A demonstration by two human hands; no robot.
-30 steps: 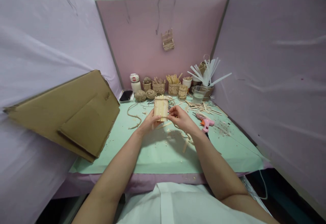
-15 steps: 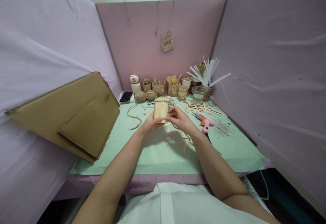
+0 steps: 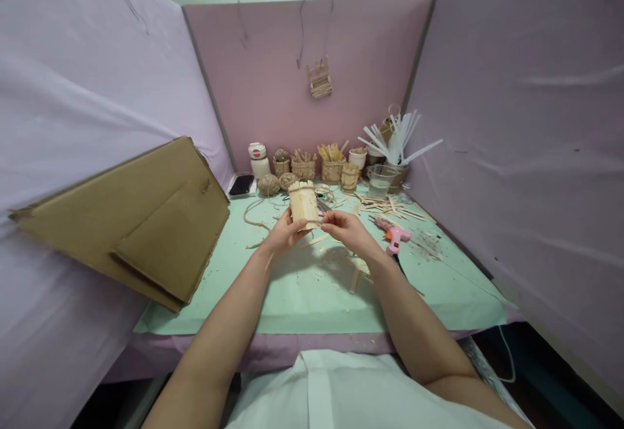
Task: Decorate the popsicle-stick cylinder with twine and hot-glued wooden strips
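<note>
We see the left hand (image 3: 284,233) wrapped around the lower part of a wooden-slat cup (image 3: 303,205), thumb on the near face. Cup is between the two hands, above the green tabletop (image 3: 312,315), a bit tilted, scalloped rim up. A thin cord (image 3: 312,222) runs around its base toward the right hand (image 3: 351,231). That hand has its fingertips drawn close together by the cup's lower edge; they're too small for us to tell whether they grip the cord.

Right of the right hand we have a pink glue gun (image 3: 397,237); beyond that hand, loose wooden sticks (image 3: 387,207) and a bunch of white sticks (image 3: 400,136). Just past the left hand: a twine ball (image 3: 268,184), with a phone (image 3: 242,185) farther left. A cardboard sheet (image 3: 151,221) leans well left of both hands. Wood scraps (image 3: 331,258) lie below and between the hands.
</note>
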